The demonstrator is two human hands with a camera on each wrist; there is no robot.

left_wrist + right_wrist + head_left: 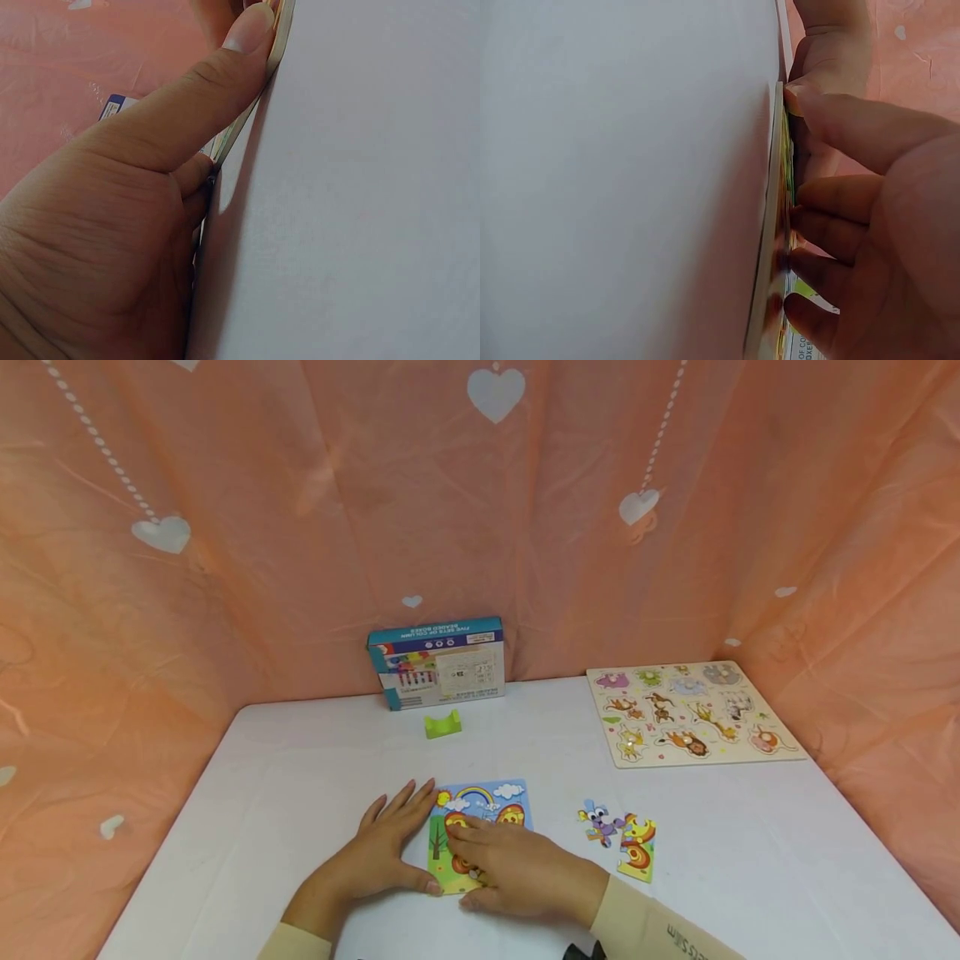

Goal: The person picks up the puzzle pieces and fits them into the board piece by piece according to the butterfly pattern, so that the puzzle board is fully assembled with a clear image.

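A picture puzzle board (515, 791) with a rainbow, clouds and a tree lies flat on the white table. My left hand (388, 852) spreads along its left side, fingers extended, with the thumb at the near left corner. Over the picture reaches my right hand (517, 868), its fingertips pressing on the puzzle face and its thumb by the near edge. These fingers hide much of the middle and lower right of the picture. Right of the board lie a purple puzzle piece (599, 821) and a yellow-and-red puzzle piece (637, 847), apart from both hands.
At the back stands a blue-and-white box (442, 672), with a small green block (443, 724) in front of it. A wooden animal peg puzzle (693, 714) lies at the back right. Pink curtains (360, 510) surround the table (247, 793).
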